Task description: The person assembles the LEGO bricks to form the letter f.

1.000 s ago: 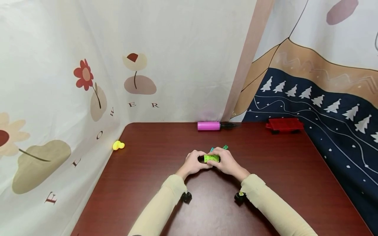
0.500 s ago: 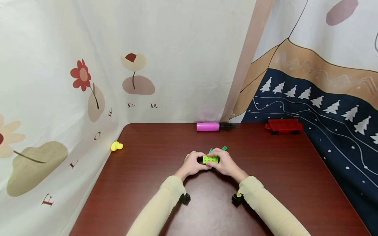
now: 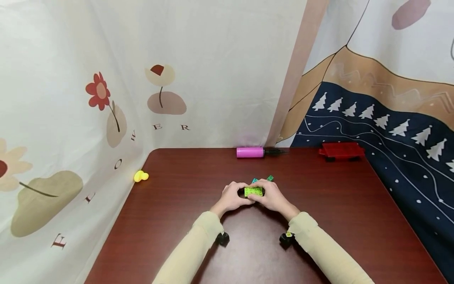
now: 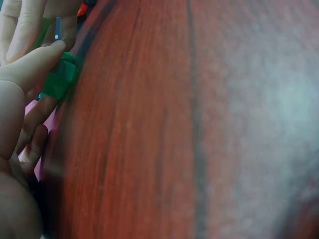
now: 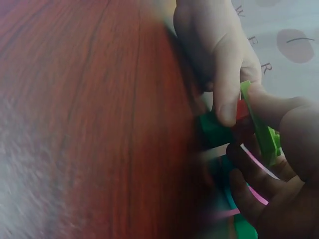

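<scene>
Both hands meet over the middle of the table. A lime-green toy brick (image 3: 252,191) with studs is pinched by the right hand (image 3: 276,197), its thumb along the near side. The left hand (image 3: 232,197) comes in from the other side. In the left wrist view its thumb and fingers grip a dark green brick (image 4: 61,78). The right wrist view shows that dark green brick (image 5: 214,130) beside a red piece (image 5: 242,108), against the lime-green brick (image 5: 261,127). Just behind the hands lie a teal brick (image 3: 254,180), partly hidden, and a green brick (image 3: 270,178).
A pink pump (image 3: 250,152) with a black nozzle lies at the table's back edge. The red toy wagon (image 3: 342,151) stands at the back right. At the left edge sits a yellow toy (image 3: 141,176). Printed curtains (image 3: 220,71) hang behind and left of the table (image 3: 184,173).
The hands hold nearly the same pose around the bricks. Only a slight shift of the whole head view shows.
</scene>
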The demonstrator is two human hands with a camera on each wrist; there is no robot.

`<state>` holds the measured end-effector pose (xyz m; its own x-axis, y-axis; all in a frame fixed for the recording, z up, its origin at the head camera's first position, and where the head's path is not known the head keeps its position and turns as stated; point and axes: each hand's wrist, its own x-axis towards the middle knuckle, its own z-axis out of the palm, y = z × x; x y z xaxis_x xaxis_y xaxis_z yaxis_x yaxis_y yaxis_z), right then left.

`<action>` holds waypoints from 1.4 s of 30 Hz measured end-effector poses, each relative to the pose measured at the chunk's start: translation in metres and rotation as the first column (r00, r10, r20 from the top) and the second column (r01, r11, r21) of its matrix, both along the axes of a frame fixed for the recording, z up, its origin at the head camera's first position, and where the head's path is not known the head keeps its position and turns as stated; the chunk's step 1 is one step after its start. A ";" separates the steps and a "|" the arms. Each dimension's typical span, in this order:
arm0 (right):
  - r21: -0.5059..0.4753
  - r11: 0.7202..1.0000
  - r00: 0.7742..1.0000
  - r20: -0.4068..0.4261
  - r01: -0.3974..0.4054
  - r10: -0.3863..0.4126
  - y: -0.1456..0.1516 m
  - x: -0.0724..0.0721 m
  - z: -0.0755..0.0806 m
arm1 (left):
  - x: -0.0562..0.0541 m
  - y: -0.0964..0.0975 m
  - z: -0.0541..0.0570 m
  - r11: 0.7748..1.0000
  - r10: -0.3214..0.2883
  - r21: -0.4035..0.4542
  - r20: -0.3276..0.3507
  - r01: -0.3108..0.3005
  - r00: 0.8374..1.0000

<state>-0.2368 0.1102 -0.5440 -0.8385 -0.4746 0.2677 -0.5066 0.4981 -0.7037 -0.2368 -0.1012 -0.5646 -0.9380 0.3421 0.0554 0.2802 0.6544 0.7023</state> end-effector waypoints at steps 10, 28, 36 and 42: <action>0.056 0.998 0.995 -0.090 -0.036 0.041 0.001 0.000 0.002 | -0.002 -0.002 0.004 0.972 -0.107 0.207 -0.019 0.108 0.994; 0.052 0.984 0.985 -0.047 0.169 -0.166 0.040 -0.021 0.022 | -0.003 -0.002 0.001 0.958 -0.061 0.281 0.004 0.057 0.998; 0.202 0.944 0.954 0.095 0.260 -0.283 0.052 -0.033 0.012 | -0.004 -0.002 0.002 0.956 -0.057 0.290 0.036 0.044 0.998; 0.271 0.913 0.933 0.107 0.304 -0.343 0.046 -0.034 0.004 | -0.001 -0.001 0.000 0.955 -0.061 0.294 0.061 0.041 0.996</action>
<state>-0.2712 0.1567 -0.5405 -0.9780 -0.2049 0.0379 -0.1871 0.7833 -0.5928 -0.2381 -0.1026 -0.5646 -0.9248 0.3681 0.0964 0.2524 0.4039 0.8793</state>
